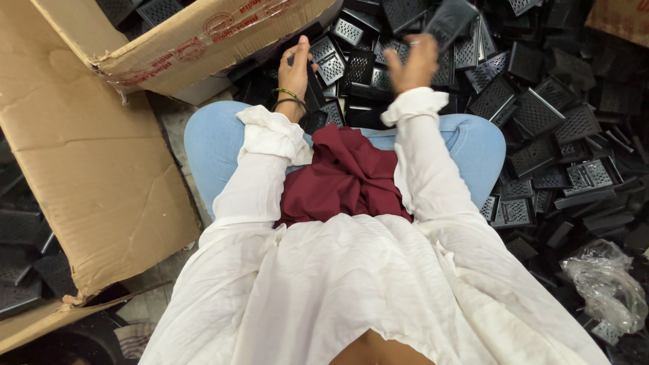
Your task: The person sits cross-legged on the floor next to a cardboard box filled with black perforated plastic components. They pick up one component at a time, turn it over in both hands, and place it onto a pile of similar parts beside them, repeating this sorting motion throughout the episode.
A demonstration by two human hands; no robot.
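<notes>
Head view: grille (451,20) in right hand (414,64)

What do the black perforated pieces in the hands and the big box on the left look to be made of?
The black perforated piece in the right hand looks like moulded plastic: matte black, thin, with an even grid of holes. It is motion-blurred, so metal cannot be excluded. The left hand holds a similar dark piece. The box is brown corrugated cardboard, with torn edges and creased faces.
</notes>
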